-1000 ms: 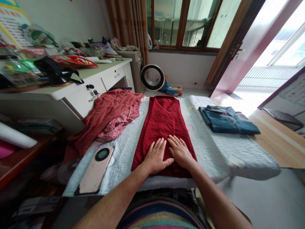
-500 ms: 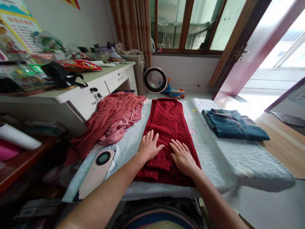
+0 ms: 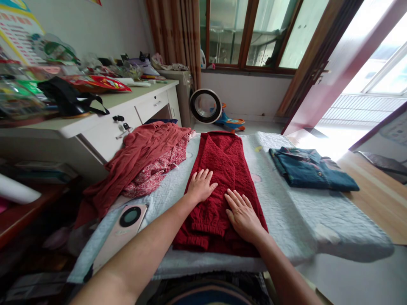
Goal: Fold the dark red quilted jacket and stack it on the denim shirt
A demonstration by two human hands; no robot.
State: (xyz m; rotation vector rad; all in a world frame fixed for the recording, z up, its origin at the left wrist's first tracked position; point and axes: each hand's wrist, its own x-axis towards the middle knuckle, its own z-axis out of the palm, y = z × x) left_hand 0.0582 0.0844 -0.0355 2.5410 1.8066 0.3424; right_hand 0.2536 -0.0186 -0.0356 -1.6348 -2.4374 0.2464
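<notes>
Okay, red garment [image 3: 222,156]: folded into a long panel, lying on the quilt in front of the person, narrower at the far end; gathered hems at the near end, a few creases across the surface.
Left hand [image 3: 201,185]: palm down on the garment's left part, fingers extended, thumb out toward the right; gripping nothing.
Right hand [image 3: 244,214]: palm down on the right part, fingers extended and slightly spread; gripping nothing, set a little nearer the body than the left, the two apart.
Quilt [image 3: 286,220]: pale blue, spread under the garment, near right corner hanging over the edge.
Phone [image 3: 117,236]: back up on the quilt's near left, round black camera ring at its far end; left forearm partly covers it.
Pile: rust cloth [image 3: 140,148] over a red patterned cloth [image 3: 152,173], left of the garment, spilling off the quilt's left edge.
Denim [image 3: 313,169]: dark blue, folded, right of the garment, well apart from it.
Desk [image 3: 108,135]: white drawers, far left; red packet [image 3: 101,83] and black strap [image 3: 63,95] on top among clutter.
Background: curtain [image 3: 173,34], window [image 3: 229,34], blue-and-orange toy [image 3: 233,123] on floor.
</notes>
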